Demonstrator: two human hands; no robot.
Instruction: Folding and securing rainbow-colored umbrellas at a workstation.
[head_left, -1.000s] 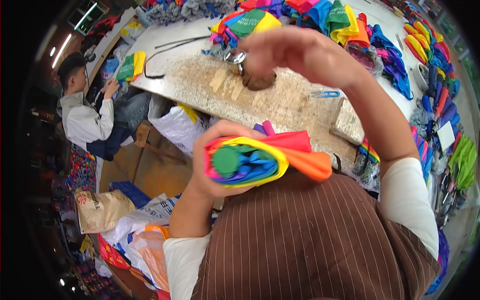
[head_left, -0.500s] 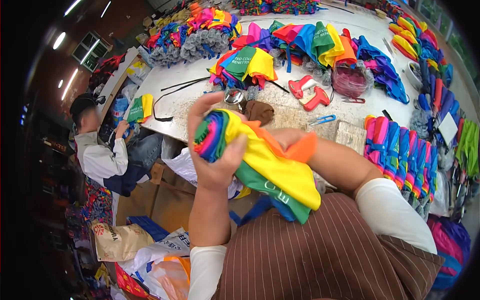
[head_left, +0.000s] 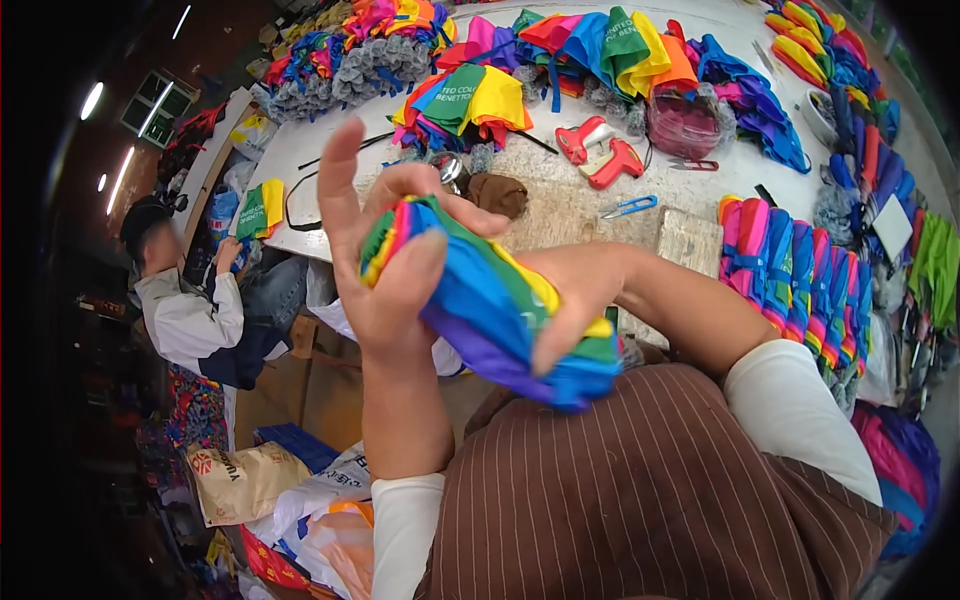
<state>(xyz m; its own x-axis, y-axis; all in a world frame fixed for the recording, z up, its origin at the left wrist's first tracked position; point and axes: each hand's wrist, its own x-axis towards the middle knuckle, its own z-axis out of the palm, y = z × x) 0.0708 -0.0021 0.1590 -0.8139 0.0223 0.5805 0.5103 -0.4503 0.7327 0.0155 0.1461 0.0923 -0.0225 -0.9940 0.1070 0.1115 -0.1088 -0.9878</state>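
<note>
A folded rainbow-coloured umbrella (head_left: pixel 480 305) lies across in front of my chest, its blue, green and purple panels wrapped around it. My left hand (head_left: pixel 385 290) grips its rolled left end between thumb and fingers, with one finger raised off it. Around the right part of the cloth is my right hand (head_left: pixel 575 290), thumb pressed on the blue panel near the other end. Just beyond my hands, a brown cloth bundle (head_left: pixel 497 195) and a shiny metal round object (head_left: pixel 450 172) rest on the worn table.
On the white table (head_left: pixel 340 165) stand several loose umbrellas (head_left: pixel 625 60), red-handled tools (head_left: pixel 600 150), blue snips (head_left: pixel 630 207) and a clear tub (head_left: pixel 690 125). Rolled umbrellas (head_left: pixel 790 280) line the right side. A person (head_left: pixel 185 290) sits at left holding an umbrella; bags (head_left: pixel 245 480) lie below.
The umbrella has turned in my hands, so blue and purple panels face up instead of yellow and orange. The loose cloth is wrapped closer. My right hand has closed over its right part.
</note>
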